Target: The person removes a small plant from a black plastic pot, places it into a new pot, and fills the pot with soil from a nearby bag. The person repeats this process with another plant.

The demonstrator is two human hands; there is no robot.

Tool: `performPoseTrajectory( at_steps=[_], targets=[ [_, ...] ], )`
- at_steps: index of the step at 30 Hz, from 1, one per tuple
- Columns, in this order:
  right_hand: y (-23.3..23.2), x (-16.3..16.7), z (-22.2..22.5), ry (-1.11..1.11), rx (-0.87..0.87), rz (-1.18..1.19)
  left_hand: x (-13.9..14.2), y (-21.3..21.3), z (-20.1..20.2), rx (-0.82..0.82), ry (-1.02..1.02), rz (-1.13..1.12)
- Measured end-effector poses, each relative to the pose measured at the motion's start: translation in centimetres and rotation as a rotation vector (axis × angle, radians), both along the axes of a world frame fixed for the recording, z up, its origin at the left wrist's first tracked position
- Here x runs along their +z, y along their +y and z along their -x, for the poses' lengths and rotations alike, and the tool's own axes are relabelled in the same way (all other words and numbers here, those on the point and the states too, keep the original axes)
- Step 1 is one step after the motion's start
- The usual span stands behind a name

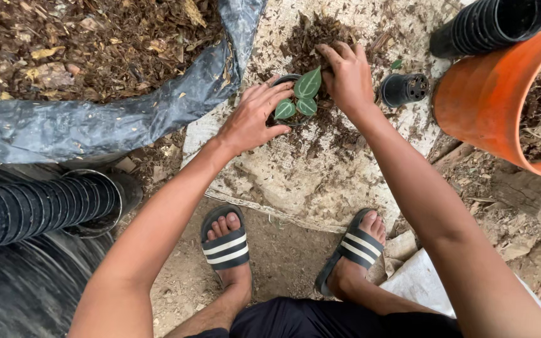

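Hands over small black pot (pixel 283 81) | left hand (pixel 253 116) open, cupping rim | right hand (pixel 347 76) open, pressing soil beside seedling (pixel 302 94)

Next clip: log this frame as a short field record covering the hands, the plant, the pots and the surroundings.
left hand: on the rim of the small black pot, fingers spread
right hand: pressing bark mix beside the seedling
seedling: three green leaves with pale veins, upright in the pot
spare pot: black, on its side, right of the hands
pot stacks: black, lower left and upper right
orange bucket: holds bark mix
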State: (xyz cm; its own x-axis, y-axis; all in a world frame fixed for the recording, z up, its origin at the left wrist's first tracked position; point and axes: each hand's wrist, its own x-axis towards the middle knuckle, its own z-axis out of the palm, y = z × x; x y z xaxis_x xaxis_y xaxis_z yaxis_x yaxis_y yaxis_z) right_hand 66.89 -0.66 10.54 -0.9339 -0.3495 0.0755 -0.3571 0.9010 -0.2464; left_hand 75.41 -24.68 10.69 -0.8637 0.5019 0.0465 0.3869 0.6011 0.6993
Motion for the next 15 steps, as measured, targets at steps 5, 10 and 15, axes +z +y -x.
performPoseTrajectory(
  at_steps=[5, 10, 15],
  targets=[
    [1.8, -2.8, 0.9, 0.149, 0.098, 0.025, -0.1, -0.2, -0.1, 0.012, 0.080, -0.005],
    [2.9, -3.7, 2.9, 0.091, 0.121, -0.007, 0.1, -0.2, -0.5, 0.046, 0.132, -0.004],
    [3.4, 0.8, 4.0, -0.140, -0.041, 0.270, -0.1, -0.3, -0.9, 0.096, 0.166, -0.047]
  ],
)
